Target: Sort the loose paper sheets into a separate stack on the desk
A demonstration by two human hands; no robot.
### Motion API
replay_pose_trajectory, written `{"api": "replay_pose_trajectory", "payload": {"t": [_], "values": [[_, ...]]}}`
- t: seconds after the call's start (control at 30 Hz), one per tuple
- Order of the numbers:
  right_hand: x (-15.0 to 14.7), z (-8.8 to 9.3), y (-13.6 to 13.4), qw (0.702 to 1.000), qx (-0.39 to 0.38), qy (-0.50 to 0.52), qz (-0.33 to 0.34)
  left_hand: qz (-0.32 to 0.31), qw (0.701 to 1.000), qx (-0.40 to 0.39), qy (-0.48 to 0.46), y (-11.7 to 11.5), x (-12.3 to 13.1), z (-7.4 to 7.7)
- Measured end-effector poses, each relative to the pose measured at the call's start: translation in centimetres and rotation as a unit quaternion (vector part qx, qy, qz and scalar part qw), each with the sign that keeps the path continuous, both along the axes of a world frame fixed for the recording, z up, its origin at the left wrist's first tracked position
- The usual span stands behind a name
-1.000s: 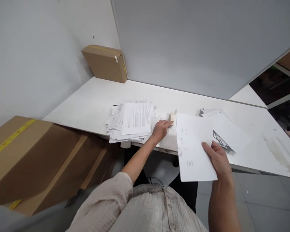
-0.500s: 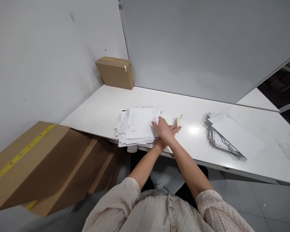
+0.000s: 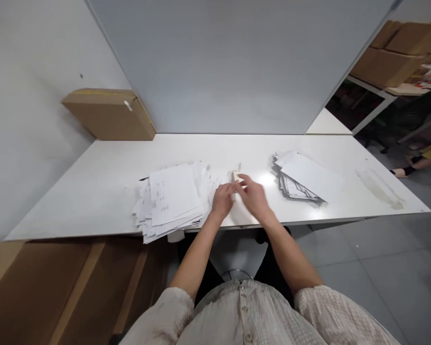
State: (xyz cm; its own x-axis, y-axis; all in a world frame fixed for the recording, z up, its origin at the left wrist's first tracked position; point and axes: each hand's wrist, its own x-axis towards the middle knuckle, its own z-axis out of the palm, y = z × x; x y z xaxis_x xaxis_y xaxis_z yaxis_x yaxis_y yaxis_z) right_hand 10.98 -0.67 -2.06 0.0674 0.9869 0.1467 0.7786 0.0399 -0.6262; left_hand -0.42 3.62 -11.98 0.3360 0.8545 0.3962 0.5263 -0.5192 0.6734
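1. Object, small and cream-coloured [image 3: 234, 175]: at the middle of the bench [image 3: 215, 148], between two lots of paper; near end hidden by fingers.
2. Left hand [image 3: 222, 200]: at the object's near left side, fingers bent; grip cannot be told, whether grasping or merely resting.
3. Right hand [image 3: 254, 195]: at the object's right, blurred, fingertips close to those of the left hand; grip likewise cannot be told.
4. Paper stack [image 3: 175, 194]: left of the hands, uneven edges, printed sheet uppermost, near corner jutting past the bench's near edge.
5. Paper pile [image 3: 305, 172]: right of the hands, well apart from them, fanned askew; blank white sheet uppermost, dark print showing beneath.
6. Cardboard box [image 3: 107, 115]: far left corner of the bench, set against the grey panel [image 3: 219, 67].
7. Large cartons [image 3: 50, 278]: near left, below bench level.
8. Brown boxes [image 3: 391, 62]: far right, beyond the panel.
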Motion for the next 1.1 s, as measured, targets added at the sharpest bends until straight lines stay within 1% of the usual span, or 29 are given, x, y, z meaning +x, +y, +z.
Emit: {"api": "replay_pose_trajectory", "payload": {"t": [0.03,0.07,0.1,0.13,0.2,0.23,0.3,0.37,0.43,0.57,0.63,0.73,0.8,0.87,0.9,0.93,0.97,1.0,1.03,1.07,1.1], "values": [[3.2,-0.1,-0.2,0.998,0.018,-0.038,-0.056,0.003,0.999,0.024,0.025,0.0,-0.1,0.0],[6.5,-0.3,-0.4,0.988,0.034,-0.096,-0.116,0.007,0.998,0.047,0.047,0.0,-0.2,0.1],[9.7,-0.7,-0.5,0.973,0.039,-0.155,-0.166,0.012,0.996,0.062,0.060,0.1,-0.2,0.1],[12.6,-1.0,-0.5,0.959,0.032,-0.202,-0.197,0.019,0.994,0.077,0.071,0.1,-0.2,0.1],[17.3,-1.7,-0.2,0.940,0.004,-0.261,-0.219,0.026,0.992,0.096,0.078,0.1,-0.2,0.0],[18.8,-2.1,0.0,0.937,-0.020,-0.274,-0.216,0.028,0.991,0.102,0.079,0.1,-0.2,0.0],[20.6,-2.5,0.4,0.939,-0.073,-0.272,-0.195,0.032,0.990,0.112,0.080,0.2,-0.2,0.0],[20.9,-2.6,0.5,0.945,-0.105,-0.257,-0.175,0.035,0.989,0.117,0.082,0.1,-0.3,-0.1],[20.7,-2.5,0.4,0.947,-0.110,-0.250,-0.171,0.036,0.989,0.120,0.083,0.1,-0.3,0.0],[20.6,-2.2,-0.2,0.942,-0.097,-0.240,-0.215,0.035,0.987,0.135,0.075,0.0,-0.4,-0.2],[20.7,-1.8,-0.8,0.935,-0.046,-0.257,-0.239,0.037,0.987,0.145,0.064,0.1,-0.5,-0.3],[20.2,-0.3,-2.3,0.926,0.075,-0.279,-0.245,0.048,0.985,0.163,0.036,0.3,-0.6,-0.4],[19.2,1.4,-3.8,0.930,0.134,-0.247,-0.238,0.056,0.983,0.176,0.001,0.2,-0.5,-0.1],[17.8,3.4,-5.6,0.942,0.163,-0.180,-0.231,0.059,0.982,0.169,-0.054,-0.3,-0.2,0.7],[17.0,4.3,-6.4,0.949,0.168,-0.141,-0.226,0.051,0.984,0.147,-0.087,-0.8,0.0,1.4],[16.2,5.1,-7.3,0.956,0.169,-0.102,-0.217,0.045,0.984,0.108,-0.131,-1.4,0.3,2.1],[15.3,5.6,-8.0,0.963,0.167,-0.064,-0.204,0.036,0.982,0.043,-0.181,-2.1,0.7,2.9],[14.5,5.9,-8.6,0.968,0.162,-0.028,-0.188,0.013,0.971,-0.043,-0.233,-2.8,1.0,3.6],[13.7,5.9,-9.1,0.974,0.155,0.005,-0.167,-0.029,0.948,-0.139,-0.284,-3.6,1.3,4.4],[12.9,5.7,-9.4,0.978,0.144,0.038,-0.144,-0.085,0.911,-0.234,-0.328,-4.3,1.5,5.0],[12.2,5.3,-9.6,0.982,0.131,0.067,-0.122,-0.139,0.863,-0.319,-0.366,-5.0,1.7,5.4]]}}
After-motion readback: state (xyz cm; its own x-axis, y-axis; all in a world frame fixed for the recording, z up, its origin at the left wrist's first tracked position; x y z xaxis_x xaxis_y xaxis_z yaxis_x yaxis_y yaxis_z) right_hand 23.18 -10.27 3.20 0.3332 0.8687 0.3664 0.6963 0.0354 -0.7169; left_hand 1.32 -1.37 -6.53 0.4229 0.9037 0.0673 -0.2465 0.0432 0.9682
